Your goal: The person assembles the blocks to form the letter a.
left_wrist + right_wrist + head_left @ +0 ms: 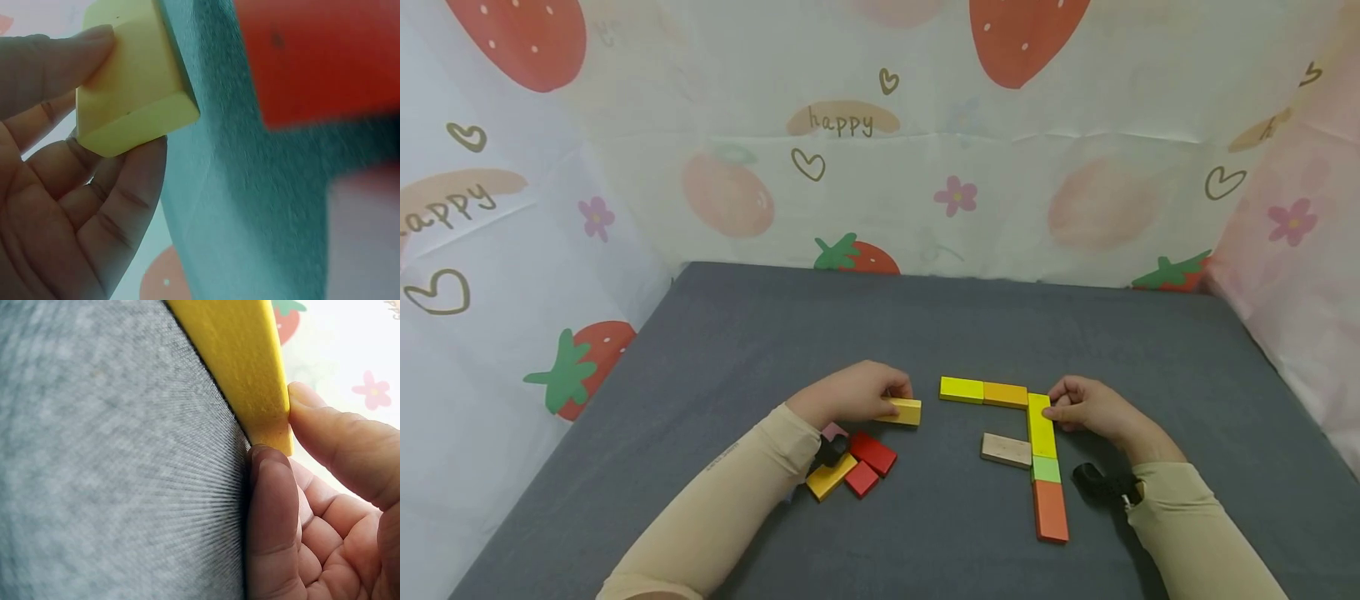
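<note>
Blocks (1050, 512) on the bench (850, 325), sleeved arms (722, 492) reaching in from both sides?

Yes. The left hand (853, 392) pinches a pale yellow block (906, 412), left of the joined row; the right hand (1093, 408), nearly closed, pinches a bright yellow block (1041, 433) within it.

Finer detail?

Only the left wrist view shows that thumb (69, 59) flat across the block's broad face.

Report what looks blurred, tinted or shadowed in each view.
Left wrist: red block soft, pale block lower right blurrier, held pale yellow block crisper, cloth tinted teal; right wrist: cloth weave blurs toward the left edge, yellow block clearer; head: cloth looks gray, soft shadow beside the right sleeve.
</note>
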`<control>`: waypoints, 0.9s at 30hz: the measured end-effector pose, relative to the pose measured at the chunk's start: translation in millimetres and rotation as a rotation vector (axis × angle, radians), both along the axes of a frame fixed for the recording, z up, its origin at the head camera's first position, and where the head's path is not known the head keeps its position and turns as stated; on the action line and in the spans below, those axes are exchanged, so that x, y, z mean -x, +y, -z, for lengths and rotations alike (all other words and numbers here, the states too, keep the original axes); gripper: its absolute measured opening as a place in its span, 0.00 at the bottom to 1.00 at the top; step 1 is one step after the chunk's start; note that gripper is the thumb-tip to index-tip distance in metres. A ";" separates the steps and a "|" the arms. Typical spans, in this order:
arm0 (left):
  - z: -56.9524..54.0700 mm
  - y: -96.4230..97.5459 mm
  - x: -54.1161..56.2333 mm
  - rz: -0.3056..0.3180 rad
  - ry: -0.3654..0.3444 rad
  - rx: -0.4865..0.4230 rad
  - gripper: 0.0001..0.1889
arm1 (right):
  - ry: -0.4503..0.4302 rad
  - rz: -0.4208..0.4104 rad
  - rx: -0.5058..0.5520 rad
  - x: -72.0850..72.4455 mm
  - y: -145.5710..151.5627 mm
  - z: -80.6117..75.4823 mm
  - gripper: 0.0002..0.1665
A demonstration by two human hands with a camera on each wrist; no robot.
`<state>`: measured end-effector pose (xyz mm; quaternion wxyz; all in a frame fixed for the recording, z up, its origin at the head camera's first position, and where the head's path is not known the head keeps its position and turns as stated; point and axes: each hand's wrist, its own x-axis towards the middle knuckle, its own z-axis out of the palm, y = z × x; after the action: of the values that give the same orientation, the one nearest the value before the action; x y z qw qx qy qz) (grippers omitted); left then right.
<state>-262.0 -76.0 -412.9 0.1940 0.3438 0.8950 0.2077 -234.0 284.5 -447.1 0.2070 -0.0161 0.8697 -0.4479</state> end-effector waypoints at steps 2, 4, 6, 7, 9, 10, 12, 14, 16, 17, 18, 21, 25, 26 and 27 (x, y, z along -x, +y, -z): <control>-0.8 5.2 -0.5 0.009 0.008 0.006 0.04 | 0.000 -0.002 -0.001 -0.1 0.0 -0.3 0.17; -2.2 10.8 -1.4 0.021 0.020 0.008 0.04 | -0.001 -0.003 0.001 -0.1 0.2 -0.6 0.17; -3.8 17.0 -2.7 0.036 0.028 0.005 0.04 | 0.001 -0.007 0.000 -0.2 0.5 -1.0 0.17; -4.4 20.4 -3.3 0.045 0.032 0.006 0.04 | 0.003 -0.010 0.000 -0.1 0.7 -1.2 0.17; -5.2 26.9 -4.3 0.065 0.041 0.004 0.04 | 0.004 -0.013 -0.001 -0.1 1.0 -1.5 0.17; -4.8 30.1 -4.5 0.075 0.044 0.003 0.04 | 0.005 -0.016 -0.002 0.0 1.1 -1.5 0.17; -4.9 36.2 -5.4 0.095 0.046 0.004 0.05 | 0.005 -0.019 -0.003 0.1 1.2 -1.4 0.17; -4.5 41.6 -6.6 0.112 0.046 0.008 0.06 | 0.003 -0.017 -0.004 0.2 1.0 -1.0 0.18; -4.1 46.4 -8.2 0.127 0.041 0.011 0.06 | 0.000 -0.015 -0.006 0.3 0.8 -0.5 0.17; -4.4 48.7 -9.1 0.136 0.038 0.010 0.07 | 0.000 -0.013 -0.008 0.2 0.7 -0.3 0.17; -4.1 50.9 -9.6 0.143 0.035 0.012 0.07 | -0.001 -0.012 -0.009 0.2 0.6 -0.1 0.17; -1.0 57.0 -10.3 0.164 0.026 0.017 0.06 | 0.001 -0.010 -0.012 0.0 0.6 0.2 0.17; 4.0 64.0 -9.5 0.172 0.023 0.036 0.06 | 0.005 -0.016 -0.008 -0.3 0.8 0.0 0.17; 4.5 65.6 -9.2 0.170 0.022 0.041 0.06 | 0.004 -0.017 -0.006 -0.3 0.9 -0.2 0.17; 4.9 67.0 -9.0 0.166 0.020 0.047 0.06 | 0.004 -0.018 -0.004 -0.3 1.0 -0.2 0.17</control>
<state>-253.0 -9.0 -417.8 0.2095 0.4144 0.8698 0.1664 -233.7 285.6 -446.9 0.2096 -0.0244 0.8708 -0.4441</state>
